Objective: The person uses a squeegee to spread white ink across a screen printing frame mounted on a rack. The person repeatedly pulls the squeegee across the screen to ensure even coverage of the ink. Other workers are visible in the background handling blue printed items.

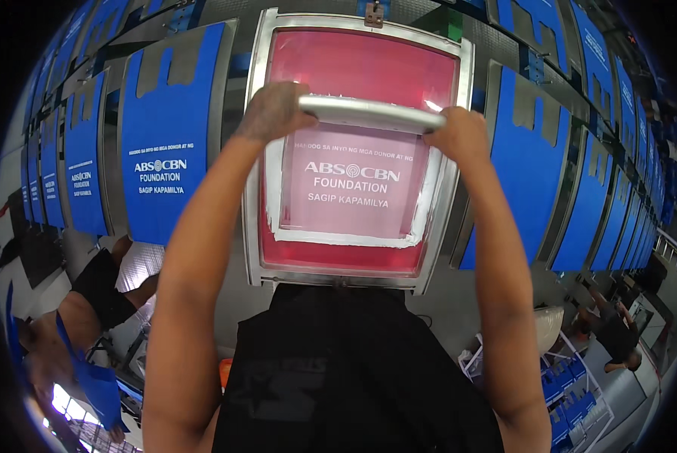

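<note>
Both hands grip a long pale squeegee (372, 113) that lies crosswise over a printing screen. My left hand (276, 113) is closed round its left end, and my right hand (459, 134) round its right end. The screen's metal frame (252, 189) surrounds red mesh (346, 57) with a paler window bearing lettering. White ink (338, 240) edges that window along its sides and bottom. The squeegee sits at the window's upper edge, with some white ink showing just beyond it. Whatever lies under the mesh is mostly hidden.
Blue bag-shaped sheets with cut-out handles lie on boards in rows, one printed in white at left (165, 136) and a nearer one at right (523, 151). A metal hinge clamp (374, 13) is at the frame's far edge. People stand at lower left (82, 317) and lower right (614, 328).
</note>
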Demonstrator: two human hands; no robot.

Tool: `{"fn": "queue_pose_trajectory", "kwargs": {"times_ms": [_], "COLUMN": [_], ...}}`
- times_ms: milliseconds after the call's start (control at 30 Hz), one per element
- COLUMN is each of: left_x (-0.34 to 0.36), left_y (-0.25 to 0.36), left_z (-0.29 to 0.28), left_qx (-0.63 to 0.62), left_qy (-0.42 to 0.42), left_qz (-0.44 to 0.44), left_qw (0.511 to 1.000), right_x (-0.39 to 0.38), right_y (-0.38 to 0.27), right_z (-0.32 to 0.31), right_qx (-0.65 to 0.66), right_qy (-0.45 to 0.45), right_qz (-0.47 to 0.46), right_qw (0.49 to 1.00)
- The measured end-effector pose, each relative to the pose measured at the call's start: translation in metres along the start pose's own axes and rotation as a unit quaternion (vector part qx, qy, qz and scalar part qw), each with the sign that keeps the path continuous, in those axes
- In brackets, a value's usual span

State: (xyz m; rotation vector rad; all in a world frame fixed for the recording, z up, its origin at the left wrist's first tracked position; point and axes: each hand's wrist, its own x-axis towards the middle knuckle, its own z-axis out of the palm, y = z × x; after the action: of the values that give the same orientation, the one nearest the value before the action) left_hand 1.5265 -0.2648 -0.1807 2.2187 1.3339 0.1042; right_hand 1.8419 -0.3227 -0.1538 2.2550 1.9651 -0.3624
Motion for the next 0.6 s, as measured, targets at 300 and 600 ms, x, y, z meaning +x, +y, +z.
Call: {"fn": "queue_pose_trajectory", "kwargs": {"times_ms": [300,600], "left_x": [0.019,-0.230], "left_y": [-0.004,0.053], "left_z": [-0.018,0.152], "left_qx": [0.064,-0.207], "left_qy": [0.093,-0.285], "left_qz": [-0.003,-0.031], "left_qw": [0.994,0.935], "right_x": [0.036,0.022], "right_y": [0.009,-0.020], "right_z": [-0.027,-0.026], "right_qx": [0.032,0.002], "right_qy": [-0.076,-0.016], "right_qz": [-0.023,-0.214], "right_qw": [0.996,0.977]}}
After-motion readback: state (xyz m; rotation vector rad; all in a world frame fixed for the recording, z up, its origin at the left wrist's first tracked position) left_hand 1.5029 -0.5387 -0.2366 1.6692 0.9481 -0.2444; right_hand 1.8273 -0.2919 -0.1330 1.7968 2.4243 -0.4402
